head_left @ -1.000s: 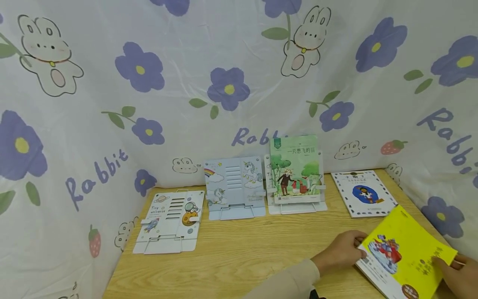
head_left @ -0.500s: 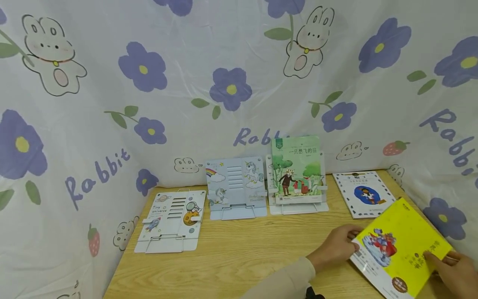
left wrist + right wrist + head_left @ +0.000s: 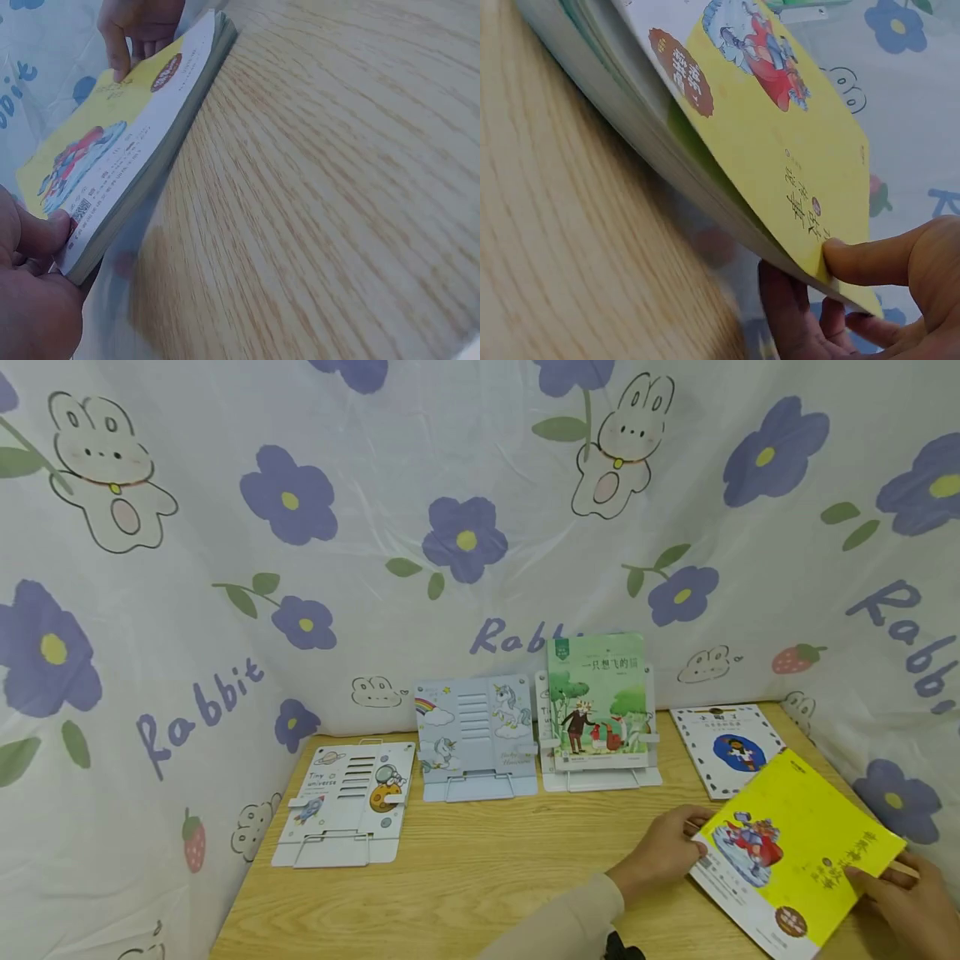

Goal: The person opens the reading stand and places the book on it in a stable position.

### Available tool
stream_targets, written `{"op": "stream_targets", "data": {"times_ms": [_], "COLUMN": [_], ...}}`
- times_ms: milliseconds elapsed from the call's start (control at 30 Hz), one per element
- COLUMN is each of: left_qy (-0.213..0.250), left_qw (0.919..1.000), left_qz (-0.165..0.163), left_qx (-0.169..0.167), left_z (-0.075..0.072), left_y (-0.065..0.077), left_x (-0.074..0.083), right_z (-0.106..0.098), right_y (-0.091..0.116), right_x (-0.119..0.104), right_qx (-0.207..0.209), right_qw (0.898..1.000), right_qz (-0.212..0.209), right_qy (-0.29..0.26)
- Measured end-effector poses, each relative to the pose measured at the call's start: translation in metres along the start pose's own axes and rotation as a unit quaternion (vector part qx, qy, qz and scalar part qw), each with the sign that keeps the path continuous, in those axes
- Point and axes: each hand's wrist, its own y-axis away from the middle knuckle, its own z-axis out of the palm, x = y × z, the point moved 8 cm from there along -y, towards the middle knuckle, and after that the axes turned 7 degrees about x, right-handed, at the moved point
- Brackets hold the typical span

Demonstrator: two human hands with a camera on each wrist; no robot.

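Wooden table [image 3: 450, 877], left hand [image 3: 667, 847], right hand [image 3: 911, 902], grip clamped on yellow book [image 3: 810, 835] (white book [image 3: 723, 747] part-hidden)

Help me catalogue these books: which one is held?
The yellow book, gripped by left hand and right hand; neither touches the green book or white book.

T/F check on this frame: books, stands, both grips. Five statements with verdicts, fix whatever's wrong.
1. The left grip and right grip both hold the yellow book. True.
2. The unicorn stand is the middle one of three stands. True.
3. The green book leans on that middle stand. False: it is on the rightmost stand.
4. The yellow book's illustrated cover faces down. False: it faces up.
5. In the head view, the yellow book hides part of the white book with the blue circle. True.
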Motion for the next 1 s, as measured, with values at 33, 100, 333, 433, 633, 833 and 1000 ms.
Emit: {"op": "stream_targets", "data": {"times_ms": [33, 100, 333, 433, 633, 833, 1000], "left_qy": [-0.001, 0.0, 0.009, 0.009, 0.02, 0.033, 0.062], "left_qw": [1.0, 1.0, 0.9994, 0.9991, 0.9983, 0.9978, 0.9966], "left_qz": [0.001, 0.004, 0.017, 0.013, 0.001, 0.015, 0.008], "left_qx": [0.004, 0.008, 0.028, 0.04, 0.054, 0.055, 0.054], "left_z": [-0.001, -0.004, -0.014, -0.018, -0.026, -0.034, -0.045], "left_y": [0.0, -0.001, -0.003, -0.005, -0.004, -0.009, -0.012], "left_x": [-0.001, -0.003, -0.004, -0.004, -0.006, -0.004, -0.006], "right_z": [0.0, 0.001, 0.012, 0.017, 0.021, 0.023, 0.028], "right_y": [-0.001, 0.0, 0.013, 0.017, 0.017, 0.022, 0.029], "right_x": [-0.003, -0.007, -0.022, -0.032, -0.042, -0.055, -0.074], "right_qx": [0.0, 0.006, -0.022, -0.036, -0.015, -0.001, -0.012], "right_qw": [1.0, 1.0, 0.996, 0.993, 0.991, 0.988, 0.979], "right_qz": [-0.009, -0.021, -0.056, -0.086, -0.104, -0.125, -0.169], "right_qy": [-0.007, -0.022, -0.059, -0.068, -0.086, -0.089, -0.113]}}
